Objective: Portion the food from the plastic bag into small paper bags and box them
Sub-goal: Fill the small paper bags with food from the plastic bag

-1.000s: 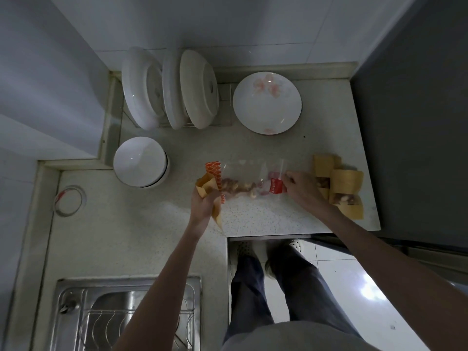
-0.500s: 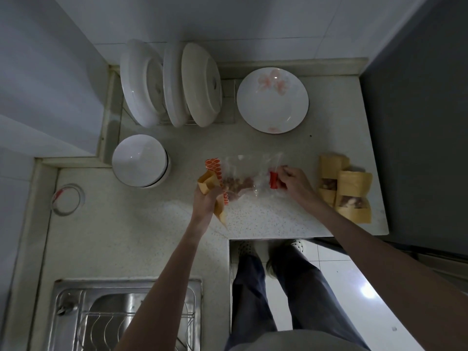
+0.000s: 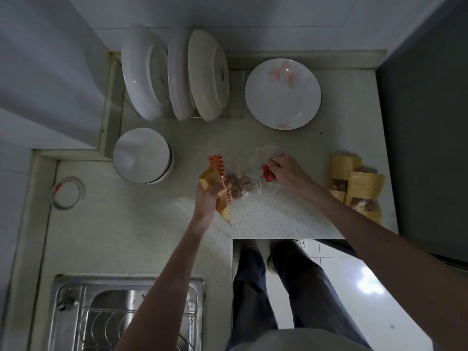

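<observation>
A clear plastic bag [image 3: 249,176] with red-printed ends lies on the speckled counter [image 3: 266,214], with brownish food [image 3: 236,184] bunched at its left end. My left hand [image 3: 207,198] grips a small brown paper bag [image 3: 215,191] together with the plastic bag's left end. My right hand [image 3: 285,172] pinches the plastic bag's right end near its red strip. At the counter's right edge lie filled brown paper bags [image 3: 358,186], with food showing in their windows. No box is visible.
Several white plates stand in a rack [image 3: 174,74] at the back. A flowered plate [image 3: 282,93] leans beside them, and a stack of white bowls [image 3: 143,155] sits left. A steel sink [image 3: 126,315] is at lower left. A dark appliance [image 3: 425,122] borders the counter's right.
My right hand has lifted the plastic bag's right end up and toward the back. The food has slid to the left end by the paper bag. My left hand stays in place.
</observation>
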The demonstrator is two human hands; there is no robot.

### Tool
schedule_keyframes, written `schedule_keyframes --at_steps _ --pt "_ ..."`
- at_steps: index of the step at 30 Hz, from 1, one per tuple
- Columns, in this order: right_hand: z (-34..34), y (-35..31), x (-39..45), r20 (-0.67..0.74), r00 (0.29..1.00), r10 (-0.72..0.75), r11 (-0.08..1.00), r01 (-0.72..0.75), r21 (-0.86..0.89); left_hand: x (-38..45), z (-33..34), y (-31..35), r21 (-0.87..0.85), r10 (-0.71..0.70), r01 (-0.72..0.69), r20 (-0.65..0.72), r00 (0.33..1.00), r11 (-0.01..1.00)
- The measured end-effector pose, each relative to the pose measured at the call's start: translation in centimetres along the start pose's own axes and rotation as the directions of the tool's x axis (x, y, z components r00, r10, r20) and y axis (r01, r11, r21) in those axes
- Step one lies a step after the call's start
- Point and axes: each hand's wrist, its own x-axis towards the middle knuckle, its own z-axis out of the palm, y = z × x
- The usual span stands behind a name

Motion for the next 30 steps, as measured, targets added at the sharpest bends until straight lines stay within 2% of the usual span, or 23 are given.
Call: schedule_keyframes --at_steps 7,11,17,22,27,30 --pt "0.9 -0.7 0.2 0.072 0.997 -0.002 0.999 0.006 -0.050 0.1 0.2 0.1 -0.045 0.005 -0.004 0.019 1.000 0.999" --pt "1.7 -0.7 -0.4 0.007 0.999 -0.036 0.996 0.037 -0.080 0.1 -0.1 -0.5 -0.107 0.006 -0.004 0.022 1.000 0.994" --pt "2.3 0.5 -1.5 -0.162 0.986 0.044 0.995 -0.029 0.098 -0.6 -0.4 -1.1 -0.202 0.000 -0.009 -0.045 0.999 0.979" --pt "3.4 0.2 -2.1 -0.116 0.993 -0.011 1.000 0.012 0.006 -1.2 -0.2 -1.9 -0.185 0.010 -0.017 -0.043 0.999 0.983" --pt "4.4 0.5 -0.8 -0.049 0.992 0.115 0.992 -0.112 0.057 -1.9 0.4 -2.4 -0.180 0.011 -0.014 -0.019 1.000 0.984" --pt "4.1 1.3 -0.2 -0.041 0.969 0.242 0.955 -0.230 0.190 -1.6 0.3 -1.7 -0.158 0.033 -0.033 -0.006 0.999 0.987"
